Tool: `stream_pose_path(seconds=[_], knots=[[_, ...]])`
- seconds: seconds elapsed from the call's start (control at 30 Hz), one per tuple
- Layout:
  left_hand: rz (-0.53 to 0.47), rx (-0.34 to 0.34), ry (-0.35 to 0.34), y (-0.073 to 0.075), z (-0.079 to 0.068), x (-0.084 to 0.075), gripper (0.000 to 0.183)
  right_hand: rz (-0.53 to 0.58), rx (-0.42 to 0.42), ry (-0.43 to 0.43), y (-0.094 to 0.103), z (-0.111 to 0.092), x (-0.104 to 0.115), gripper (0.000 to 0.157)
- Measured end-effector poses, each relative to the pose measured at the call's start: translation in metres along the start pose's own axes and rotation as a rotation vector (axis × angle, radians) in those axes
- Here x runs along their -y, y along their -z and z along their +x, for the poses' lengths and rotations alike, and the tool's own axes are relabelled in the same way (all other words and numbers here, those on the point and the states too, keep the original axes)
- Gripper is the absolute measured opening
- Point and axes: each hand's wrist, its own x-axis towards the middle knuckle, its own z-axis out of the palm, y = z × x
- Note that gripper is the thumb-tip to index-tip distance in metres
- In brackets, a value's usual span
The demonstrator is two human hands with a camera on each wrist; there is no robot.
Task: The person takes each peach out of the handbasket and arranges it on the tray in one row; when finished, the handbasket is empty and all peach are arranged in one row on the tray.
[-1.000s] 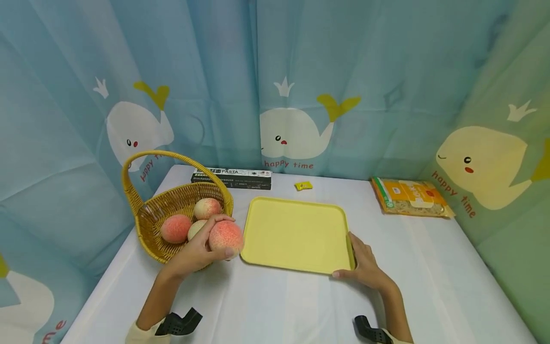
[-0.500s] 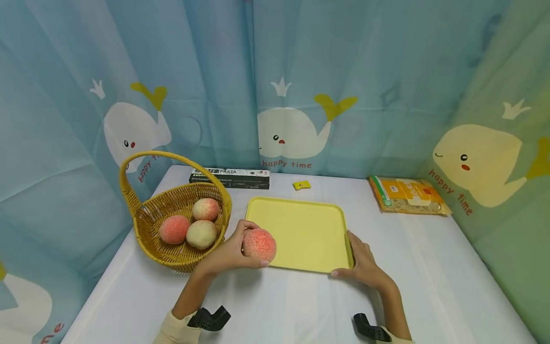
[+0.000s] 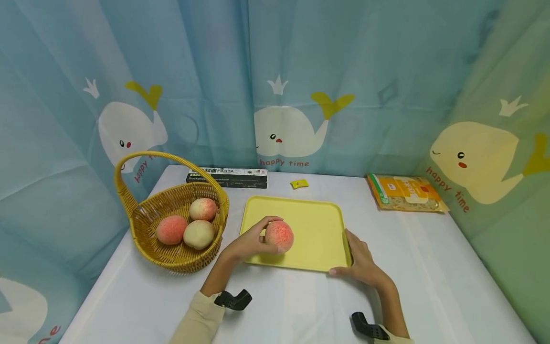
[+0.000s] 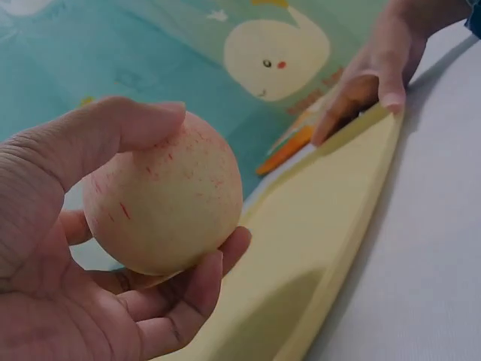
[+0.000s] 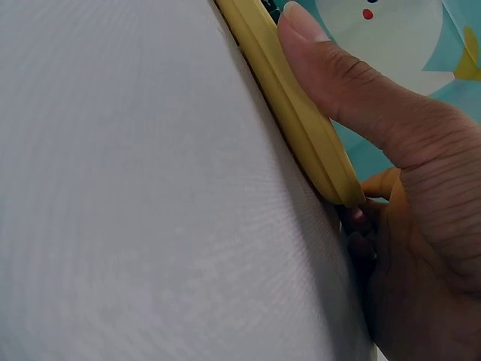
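My left hand [image 3: 252, 242] holds a pink and cream peach [image 3: 281, 236] over the left part of a yellow tray [image 3: 311, 234]. In the left wrist view, the thumb lies across the top of the peach [image 4: 169, 199] and the fingers curl under it. The tray's near right corner is gripped by my right hand [image 3: 363, 263], thumb at the near edge and fingers along the right side. The right wrist view shows that thumb over the tray's rim [image 5: 301, 120]; the other fingers are mostly hidden. Three more peaches [image 3: 199, 234] lie in a woven basket [image 3: 172, 262].
The basket, with its tall arched handle [image 3: 172, 155], stands left of the tray. Behind are a dark pasta box [image 3: 232, 179], a small yellow packet [image 3: 299, 184] and, at the back right, an orange food bag [image 3: 408, 193]. A printed curtain [image 3: 206, 71] surrounds the white table [image 3: 309, 306].
My left hand has carried the peach rightward from the basket's edge to above the tray, uncovering the cream peach in the basket. The right hand has stayed at the tray's corner.
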Motion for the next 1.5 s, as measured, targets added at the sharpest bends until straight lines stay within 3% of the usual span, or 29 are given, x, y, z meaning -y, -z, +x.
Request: stream_pose_path(seconds=[0.37, 0.6, 0.87, 1.2, 1.3, 1.5], knots=[[-0.032, -0.069, 0.048, -0.014, 0.041, 0.01, 0.077, -0.018, -0.015, 0.014, -0.003, 0.0, -0.003, 0.126], [0.027, -0.124, 0.069, -0.027, 0.07, 0.015, 0.086, -0.02, -0.03, 0.035, -0.002, 0.0, -0.001, 0.124], [0.077, -0.229, 0.166, -0.043, 0.098, 0.019, 0.088, -0.013, -0.011, 0.012, -0.002, -0.001, 0.0, 0.125], [0.086, -0.179, 0.052, -0.061, 0.125, 0.021, 0.077, -0.014, 0.003, -0.036, 0.0, -0.002, 0.002, 0.125], [0.169, -0.185, 0.051, -0.067, 0.131, 0.022, 0.078, -0.02, -0.001, -0.027, 0.0, -0.002, 0.002, 0.125], [0.427, -0.27, 0.092, -0.078, 0.142, 0.021, 0.082, -0.023, -0.018, 0.015, -0.001, -0.002, 0.001, 0.123]])
